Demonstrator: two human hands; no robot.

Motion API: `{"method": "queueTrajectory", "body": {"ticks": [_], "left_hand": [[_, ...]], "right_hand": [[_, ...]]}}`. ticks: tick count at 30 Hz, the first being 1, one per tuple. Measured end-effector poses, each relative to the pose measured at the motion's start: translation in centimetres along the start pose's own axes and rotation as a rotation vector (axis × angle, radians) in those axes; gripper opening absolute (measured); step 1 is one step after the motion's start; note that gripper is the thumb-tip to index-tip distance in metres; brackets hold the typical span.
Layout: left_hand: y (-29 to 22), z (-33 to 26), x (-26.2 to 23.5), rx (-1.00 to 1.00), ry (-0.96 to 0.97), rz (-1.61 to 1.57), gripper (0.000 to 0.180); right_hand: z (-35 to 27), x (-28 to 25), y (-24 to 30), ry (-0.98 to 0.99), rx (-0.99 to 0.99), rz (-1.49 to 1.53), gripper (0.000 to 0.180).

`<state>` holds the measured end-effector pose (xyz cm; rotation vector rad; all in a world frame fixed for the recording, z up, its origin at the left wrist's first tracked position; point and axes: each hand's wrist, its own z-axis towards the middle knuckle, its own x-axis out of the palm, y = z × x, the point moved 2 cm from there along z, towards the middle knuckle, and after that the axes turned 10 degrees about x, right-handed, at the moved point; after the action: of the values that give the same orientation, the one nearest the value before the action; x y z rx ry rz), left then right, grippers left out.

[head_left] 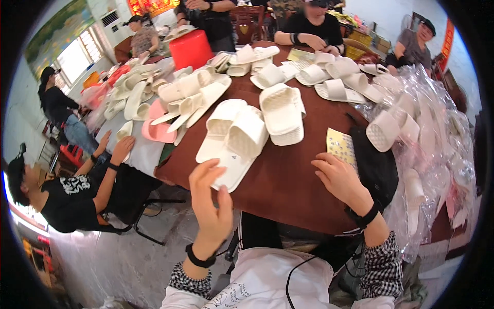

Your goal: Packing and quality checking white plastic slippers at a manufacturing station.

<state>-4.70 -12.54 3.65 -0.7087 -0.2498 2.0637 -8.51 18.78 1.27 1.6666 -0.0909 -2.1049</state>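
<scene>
In front of me lies a pair of white slide slippers point(241, 135), close together with their heels toward me. Next to the heel end of the nearer slipper, my left hand point(210, 206) is held with thumb and fingers apart and nothing between them. A yellow sheet with small dark stickers point(340, 144) lies to the right on the brown cloth. My right hand point(339, 177) is at the near edge of that sheet, its fingers loosely bent and apart; whether they touch it I cannot tell. Another white slipper pair point(282, 114) rests just beyond, stacked together.
Piles of white slippers point(193, 95) cover the far side of the brown-covered table point(288, 188). A pink slipper point(158, 123) lies left. Clear plastic bags point(432, 134) with slippers fill the right. A red stool point(190, 49) stands at the back. Several people sit or stand around.
</scene>
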Motion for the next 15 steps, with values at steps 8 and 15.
{"method": "queueTrajectory", "body": {"ticks": [8,15], "left_hand": [[8.4,-2.8,3.5,-0.059,0.385,0.398,0.078],[8.4,-3.9,6.8,-0.019,0.503,0.356,0.092]], "right_hand": [[1.7,-0.7,0.3,-0.1,0.06,0.055,0.039],[6.3,3.1,3.0,0.031,0.196,0.108,0.069]]}}
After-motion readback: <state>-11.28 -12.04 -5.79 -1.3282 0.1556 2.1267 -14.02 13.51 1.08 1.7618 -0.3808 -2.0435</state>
